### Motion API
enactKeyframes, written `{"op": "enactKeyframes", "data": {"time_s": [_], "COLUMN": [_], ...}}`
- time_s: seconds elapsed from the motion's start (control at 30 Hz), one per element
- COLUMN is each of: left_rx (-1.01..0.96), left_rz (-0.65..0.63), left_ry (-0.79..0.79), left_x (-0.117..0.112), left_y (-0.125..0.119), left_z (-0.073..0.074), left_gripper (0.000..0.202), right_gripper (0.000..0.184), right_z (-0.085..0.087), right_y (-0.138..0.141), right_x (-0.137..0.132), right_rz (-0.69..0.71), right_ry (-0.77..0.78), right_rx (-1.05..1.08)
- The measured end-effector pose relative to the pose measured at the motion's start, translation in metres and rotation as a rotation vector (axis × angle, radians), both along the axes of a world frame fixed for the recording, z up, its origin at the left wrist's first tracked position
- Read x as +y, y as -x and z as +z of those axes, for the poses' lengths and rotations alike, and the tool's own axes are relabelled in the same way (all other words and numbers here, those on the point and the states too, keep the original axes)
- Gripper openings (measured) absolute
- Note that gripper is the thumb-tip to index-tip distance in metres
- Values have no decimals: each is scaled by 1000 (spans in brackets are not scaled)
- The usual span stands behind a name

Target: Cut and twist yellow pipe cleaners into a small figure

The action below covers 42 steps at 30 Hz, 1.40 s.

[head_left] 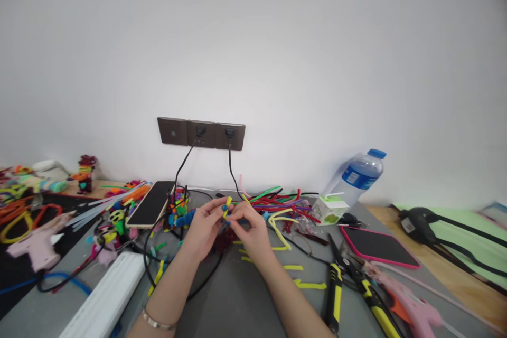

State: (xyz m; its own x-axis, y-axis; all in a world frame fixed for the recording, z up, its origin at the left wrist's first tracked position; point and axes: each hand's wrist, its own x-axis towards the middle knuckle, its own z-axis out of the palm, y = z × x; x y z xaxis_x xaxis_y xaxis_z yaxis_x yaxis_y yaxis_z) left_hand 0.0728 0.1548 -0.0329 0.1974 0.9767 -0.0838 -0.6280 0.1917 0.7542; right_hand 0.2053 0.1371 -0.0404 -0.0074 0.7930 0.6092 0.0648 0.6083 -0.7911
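Note:
My left hand [206, 222] and my right hand [251, 227] meet above the middle of the grey mat, fingers pinched together. Between their fingertips is a short yellow pipe cleaner piece [228, 202] with bits of blue beside it; whether the blue belongs to the piece or to the fingernails is unclear. Just behind my right hand rises the tip of another yellow stem [246, 199]. Bent yellow pipe cleaners [283, 240] lie to the right of my right hand, with short cut yellow lengths [311, 285] nearer me. A fuzzy blue roll [185, 219] shows behind my left hand.
A phone [152, 203] and white power strip [106, 296] lie left, with black cables looping up to wall sockets [201, 133]. Rightward are yellow-black cutters [335, 290], pliers [370, 296], pink glue guns [415, 306], a pink-edged tablet [380, 245] and a water bottle [360, 177].

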Motion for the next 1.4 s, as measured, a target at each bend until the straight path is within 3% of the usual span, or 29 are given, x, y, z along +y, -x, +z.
{"op": "enactKeyframes", "data": {"time_s": [0.17,0.27,0.57,0.8,0.97,1.23,1.4], "left_rx": [-10,-36,-61,3,44,40,114], "left_rz": [-43,-95,-134,-141,-151,-274,-350], "left_ry": [36,65,58,50,16,-24,-61], "left_x": [3,2,0,-4,-5,-8,-9], "left_y": [8,11,11,6,6,12,17], "left_z": [3,6,4,7,7,14,14], "left_gripper": [31,30,28,25,37,35,36], "right_gripper": [5,15,18,17,20,29,23], "right_z": [-1,-3,3,2,2,-1,-6], "right_y": [-3,-4,2,-1,-2,0,-3], "right_x": [2,3,3,3,4,0,0], "right_rz": [11,1,224,233,232,416,488], "right_ry": [68,127,189,205,249,450,504], "right_rx": [85,154,254,282,278,375,326]}}
